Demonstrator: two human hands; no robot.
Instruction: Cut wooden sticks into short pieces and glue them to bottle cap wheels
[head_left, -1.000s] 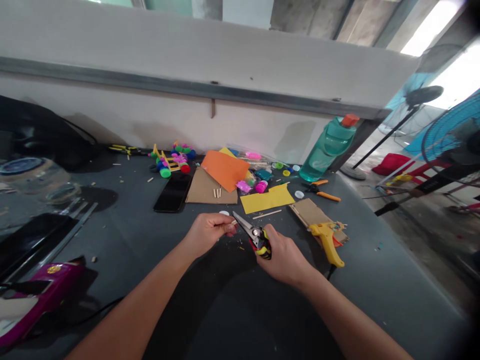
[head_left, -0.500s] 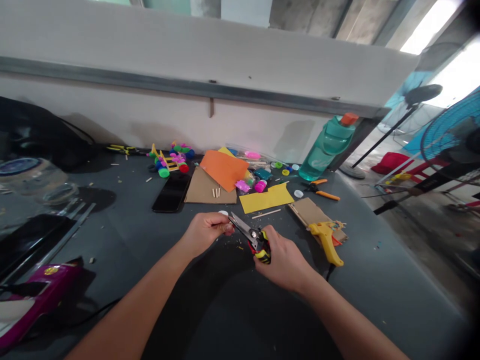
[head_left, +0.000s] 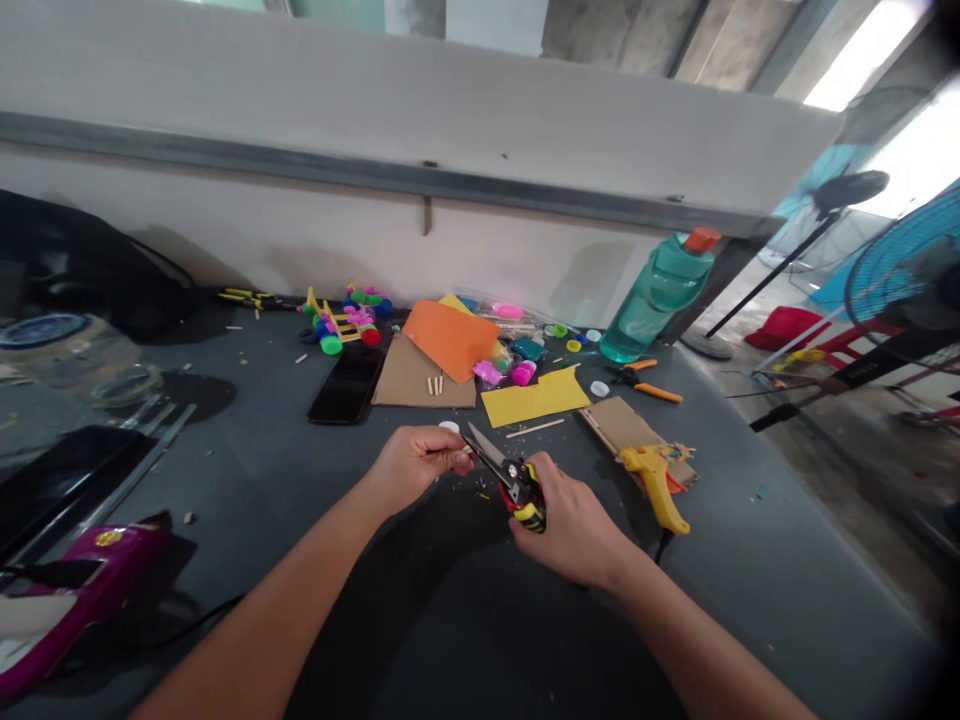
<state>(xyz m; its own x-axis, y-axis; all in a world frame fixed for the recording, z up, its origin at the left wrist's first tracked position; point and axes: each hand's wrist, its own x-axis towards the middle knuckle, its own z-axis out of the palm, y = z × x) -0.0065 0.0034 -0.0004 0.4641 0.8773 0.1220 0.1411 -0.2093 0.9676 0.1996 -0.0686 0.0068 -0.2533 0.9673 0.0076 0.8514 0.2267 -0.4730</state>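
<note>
My left hand (head_left: 420, 462) is closed in a pinch on a small pale wooden stick (head_left: 468, 450), most of it hidden by the fingers. Wrapped round the black, yellow and red handles of a pair of scissors (head_left: 513, 470) is my right hand (head_left: 566, 520). The blades are parted and point up and left, with their tips beside my left fingertips. Behind the hands, several short stick pieces (head_left: 435, 385) lie on a brown cardboard sheet (head_left: 397, 385). A longer thin stick (head_left: 535, 428) lies just beyond the scissors, near yellow foam or paper (head_left: 534, 402).
To the right are a yellow glue gun (head_left: 656, 480) on cardboard (head_left: 619, 425), orange-handled pliers (head_left: 649, 382) and a teal bottle (head_left: 652, 300). A black phone (head_left: 345, 385), a colourful toy build (head_left: 341, 322), a clear jar (head_left: 82, 360) and a purple device (head_left: 97, 580) stand left.
The scissors' blades look slightly wider apart, and the stick's end shows more clearly at my left fingertips. Both hands stay almost in place; the view has shifted slightly.
</note>
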